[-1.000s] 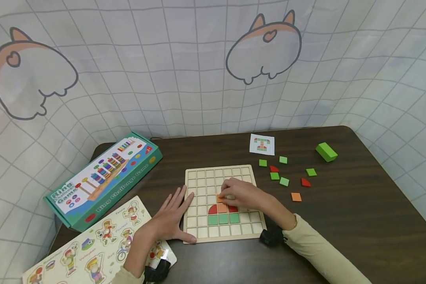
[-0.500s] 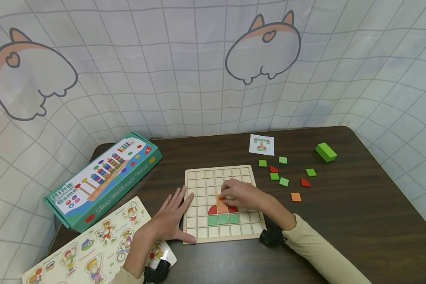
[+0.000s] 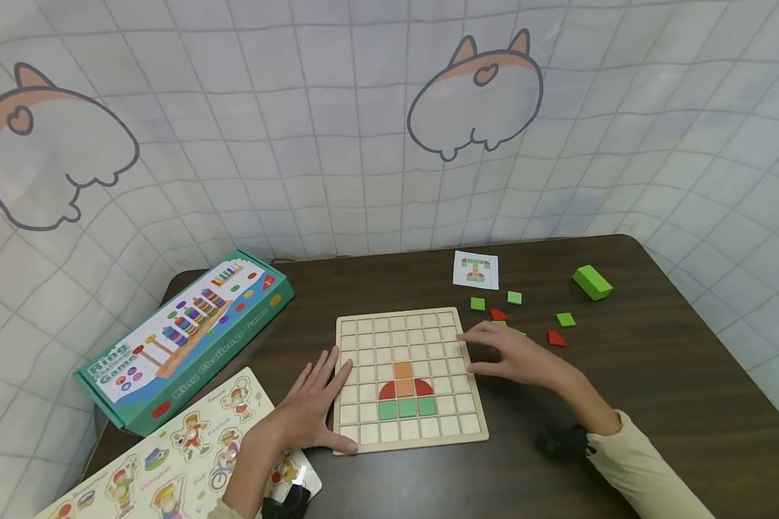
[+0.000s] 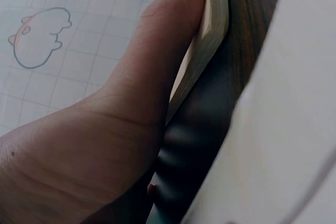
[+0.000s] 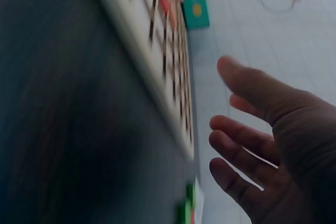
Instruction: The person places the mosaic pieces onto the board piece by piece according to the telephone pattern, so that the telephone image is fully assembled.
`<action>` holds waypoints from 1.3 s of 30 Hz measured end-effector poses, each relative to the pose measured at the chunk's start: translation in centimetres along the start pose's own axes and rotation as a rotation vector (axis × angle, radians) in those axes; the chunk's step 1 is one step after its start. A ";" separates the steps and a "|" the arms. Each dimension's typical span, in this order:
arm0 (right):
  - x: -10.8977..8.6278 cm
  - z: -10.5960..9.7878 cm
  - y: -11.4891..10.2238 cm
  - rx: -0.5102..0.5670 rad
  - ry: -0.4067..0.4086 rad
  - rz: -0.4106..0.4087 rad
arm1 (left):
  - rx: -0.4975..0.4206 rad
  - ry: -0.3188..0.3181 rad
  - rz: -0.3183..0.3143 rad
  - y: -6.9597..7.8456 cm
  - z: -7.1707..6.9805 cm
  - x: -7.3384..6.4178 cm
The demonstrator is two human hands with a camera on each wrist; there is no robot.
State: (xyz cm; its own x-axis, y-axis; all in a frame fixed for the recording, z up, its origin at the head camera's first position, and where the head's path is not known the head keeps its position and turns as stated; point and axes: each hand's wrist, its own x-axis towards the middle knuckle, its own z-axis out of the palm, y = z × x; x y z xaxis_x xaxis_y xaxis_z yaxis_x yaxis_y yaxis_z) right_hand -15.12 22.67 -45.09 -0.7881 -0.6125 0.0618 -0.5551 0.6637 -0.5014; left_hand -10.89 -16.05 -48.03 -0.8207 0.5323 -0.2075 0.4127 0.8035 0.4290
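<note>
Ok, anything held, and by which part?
Nothing: the right hand is empty; the left hand only rests at the left edge of the wooden grid board.

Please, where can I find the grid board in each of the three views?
Head: grid board just below and right of centre.
Left wrist: upper half, right of centre; only an edge shows.
Right wrist: upper half, mostly left of centre, slanting, blurred.
Shared landmark: the white wall with grid lines.

Head view: "Ring Game" in green lettering on the top face of the green box [image 3: 185,342], "Ring Challenge Game" in pale lettering along its long side, red corner mark [image 3: 268,282] on the top face illegible, small captions on the picture board [image 3: 197,479] too small to read.
</note>
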 end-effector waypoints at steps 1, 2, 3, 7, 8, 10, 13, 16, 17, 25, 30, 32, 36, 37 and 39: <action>-0.9 -0.2 0.8 0.011 0.015 0.027 | -0.001 0.000 0.003 0.0 0.0 -0.1; -1.9 -0.5 1.5 0.016 0.032 0.055 | -0.002 0.002 0.009 0.0 0.0 -0.1; -2.8 -0.7 2.2 0.013 0.053 0.078 | -0.002 0.007 0.014 -0.1 0.0 -0.1; -5.5 -1.5 4.3 -0.022 0.095 0.123 | 0.002 0.017 0.029 -0.2 -0.2 -0.1; -6.0 -1.6 4.6 -0.040 0.101 0.122 | 0.003 0.019 0.029 -0.2 -0.2 -0.1; -6.7 -1.8 5.1 -0.061 0.108 0.110 | 0.006 0.021 0.028 -0.2 -0.3 -0.2; -7.4 -1.9 5.6 -0.084 0.122 0.098 | 0.001 0.025 0.025 -0.1 -0.2 -0.2; -7.9 -1.7 6.1 -0.098 0.138 0.064 | -0.004 0.027 0.028 0.0 0.0 -0.2; -8.1 -1.6 6.2 -0.093 0.141 0.047 | -0.003 0.021 0.024 0.0 0.1 -0.3; -8.4 -1.0 6.6 -0.051 0.153 -0.055 | -0.009 -0.001 -0.009 0.1 0.5 -0.9; -8.2 -1.7 6.7 -0.100 0.095 -0.071 | -0.001 -0.003 -0.005 0.0 0.5 -0.6; -8.1 -1.9 6.9 -0.101 0.089 -0.081 | 0.000 -0.002 0.004 0.0 0.4 -0.5; -8.0 -2.0 7.1 -0.079 0.097 -0.072 | -0.002 0.007 0.015 0.0 0.2 -0.3; -7.9 -2.0 7.2 -0.075 0.099 -0.067 | -0.004 0.011 0.019 0.0 0.1 -0.3; -7.9 -2.0 7.3 -0.073 0.097 -0.061 | -0.001 0.010 0.014 0.1 0.1 -0.3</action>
State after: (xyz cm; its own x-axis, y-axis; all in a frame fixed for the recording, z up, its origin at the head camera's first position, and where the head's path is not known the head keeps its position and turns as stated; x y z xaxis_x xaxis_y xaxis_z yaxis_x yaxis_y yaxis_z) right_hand -13.47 33.22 -47.51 -0.7723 -0.6105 0.1754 -0.6179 0.6581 -0.4302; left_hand -10.59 -16.13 -48.06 -0.8184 0.5412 -0.1929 0.4240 0.7955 0.4329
